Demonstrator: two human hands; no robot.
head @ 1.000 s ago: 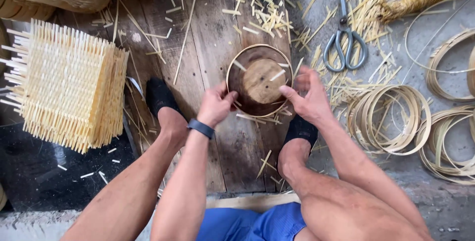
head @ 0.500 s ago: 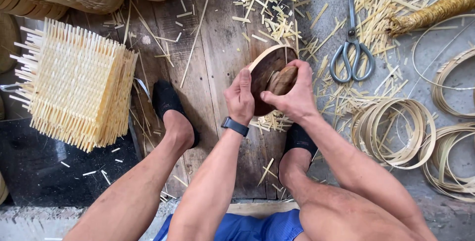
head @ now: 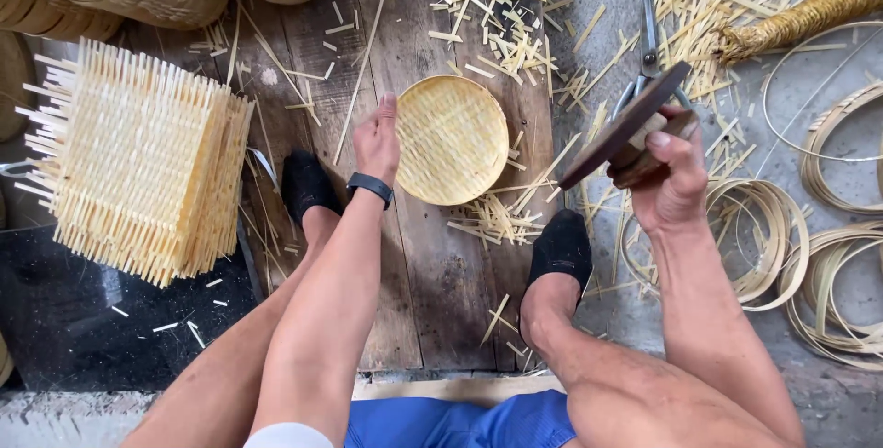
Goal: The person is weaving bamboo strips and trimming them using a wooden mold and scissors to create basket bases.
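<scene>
At the far left, 1 stack of square woven bamboo mats [head: 138, 158] sits with loose strip ends bristling from its edges, well apart from both hands. The left hand [head: 378, 140] is flat and unclenched, its fingers [head: 387, 109] stretched out and gripping nothing, the fingertips just beside the left rim of the round woven tray [head: 451, 139]; whether they actually touch it I cannot tell. That tray lies on the wooden boards [head: 432, 273] between the person's 2 feet, and it looks light, thin and springy, likely easy to dent in the middle, so its stiffer rim seems the better place to take hold. To the right, the right hand [head: 670, 183] is clenched around the block under a dark round wooden mould [head: 625, 126], held tilted in the air, apart from the tray; it looks hard, rigid and much heavier. Scissors [head: 648, 52] and coiled bamboo hoops [head: 763, 236] lie beyond.
</scene>
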